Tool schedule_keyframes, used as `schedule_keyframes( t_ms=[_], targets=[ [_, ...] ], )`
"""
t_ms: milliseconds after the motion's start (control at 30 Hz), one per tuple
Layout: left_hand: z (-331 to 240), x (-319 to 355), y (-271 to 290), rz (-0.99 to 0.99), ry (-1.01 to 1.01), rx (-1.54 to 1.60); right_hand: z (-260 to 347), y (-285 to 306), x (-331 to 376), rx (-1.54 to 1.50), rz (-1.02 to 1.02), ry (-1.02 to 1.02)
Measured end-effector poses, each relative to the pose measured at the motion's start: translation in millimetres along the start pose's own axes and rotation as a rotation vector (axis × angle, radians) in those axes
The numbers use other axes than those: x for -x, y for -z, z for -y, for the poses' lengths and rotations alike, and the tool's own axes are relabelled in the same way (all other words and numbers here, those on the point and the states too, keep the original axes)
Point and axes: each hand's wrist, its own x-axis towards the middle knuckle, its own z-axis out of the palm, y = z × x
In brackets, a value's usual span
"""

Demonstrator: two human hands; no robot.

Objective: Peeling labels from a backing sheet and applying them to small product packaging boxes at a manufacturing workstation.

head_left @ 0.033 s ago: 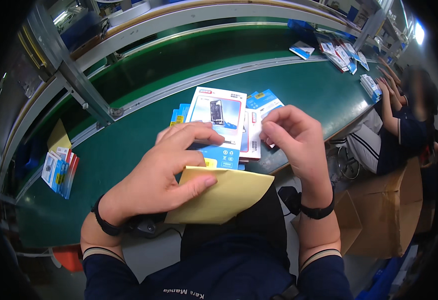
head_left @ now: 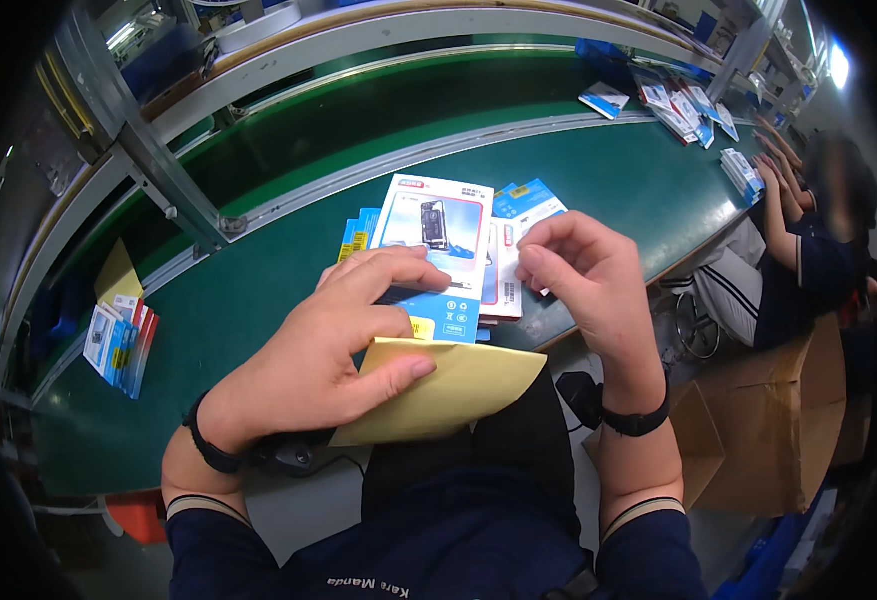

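A white and blue phone-battery box (head_left: 430, 225) lies on top of a small pile on the green table. My left hand (head_left: 333, 335) reaches over its lower part, the fingers bent and resting on the box face. Under that hand's thumb, a yellow paper sheet (head_left: 458, 390) is held at its upper edge and hangs over the table's front edge above my lap. My right hand (head_left: 588, 275) is raised just right of the pile, thumb and forefinger pinched together. Whatever sits between those fingertips, if anything, is too small to make out. More boxes (head_left: 503, 270) stick out beneath the top one.
Several similar boxes (head_left: 118, 345) stand at the left with yellow paper behind them. Other boxes (head_left: 678, 110) lie in a heap at the far right, near a seated co-worker (head_left: 808, 230). An open cardboard carton (head_left: 758, 420) is at my right. A metal rail (head_left: 358, 170) borders the table's back.
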Motion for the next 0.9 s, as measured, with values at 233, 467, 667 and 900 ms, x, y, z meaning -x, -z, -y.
schedule_keyframes(
  t_ms=[233,467,667,900],
  targets=[
    [-15.5,4.0,-3.4,0.088,0.0,-0.064,-2.7,0.9,-8.9,0.069,0.01,0.002],
    [-16.6,4.0,-4.8,0.121,-0.07,-0.212,-24.1,9.1,-43.6,-0.045,-0.094,0.079],
    [-18.9,5.3,-7.0,0.122,-0.075,-0.24,-8.1,-3.9,-80.3,0.078,0.02,0.052],
    [-14.2,7.8,-10.5,0.095,-0.108,-0.273,6.7,-19.8,-107.4,0.477,0.269,-0.043]
  ],
)
